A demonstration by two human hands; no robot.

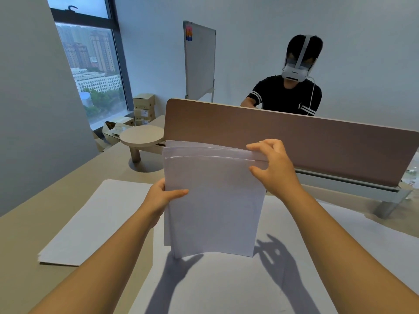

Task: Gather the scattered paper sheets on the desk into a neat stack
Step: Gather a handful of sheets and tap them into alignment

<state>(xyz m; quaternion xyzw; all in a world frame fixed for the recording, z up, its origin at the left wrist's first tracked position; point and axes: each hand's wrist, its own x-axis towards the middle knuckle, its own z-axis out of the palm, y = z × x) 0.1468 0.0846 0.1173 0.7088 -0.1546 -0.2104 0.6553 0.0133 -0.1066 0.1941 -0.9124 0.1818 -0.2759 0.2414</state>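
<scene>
A bundle of white paper sheets [213, 205] stands upright above the desk, its lower edge near a large white sheet [226, 286] that lies flat. The bundle's top edges are uneven and fan apart. My left hand [163, 196] grips the bundle's left edge, thumb across the front. My right hand [274, 168] pinches the upper right corner, fingers over the top edge. A separate stack of white sheets [95, 223] lies flat on the desk to the left.
The beige desk [29, 257] ends at a brown divider panel [294, 141] right behind the bundle. A small round stand [141, 137] sits at the back left. A person with a headset [292, 80] sits beyond the divider. Cardboard boxes [142, 109] stand by the window.
</scene>
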